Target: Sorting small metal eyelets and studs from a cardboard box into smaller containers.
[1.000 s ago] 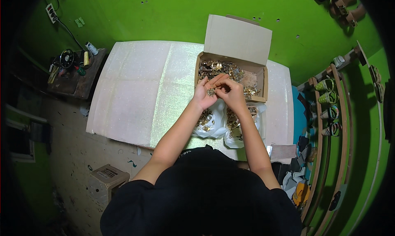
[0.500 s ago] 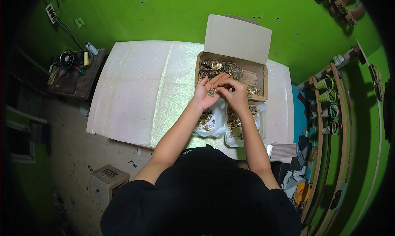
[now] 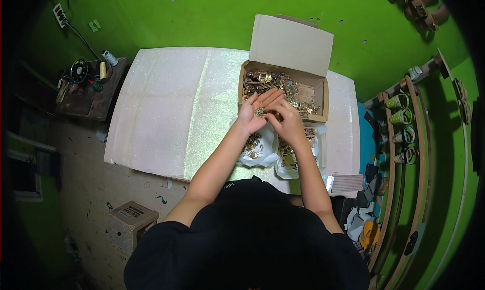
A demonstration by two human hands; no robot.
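My left hand is palm up, cupping a little heap of small metal pieces, gold and silvery. Over that palm, my right hand has thumb and fingertips pinched together at the heap; what is between them is too small to make out. Just beyond both hands, an open cardboard box holds many metal buckles and fittings. Below the hands lie two white plastic bags, the left bag and the right bag, with more small metal fittings in them, partly hidden by my right forearm.
The box and bags stand on a table under a shiny whitish cover. A striped flat piece lies at its right front corner. A sandal rack stands right, a sewing machine left, a carton on the floor.
My right fingers have moved slightly left, deeper over my left palm. The left hand stays palm up with the small metal pieces. The whole view has shifted slightly.
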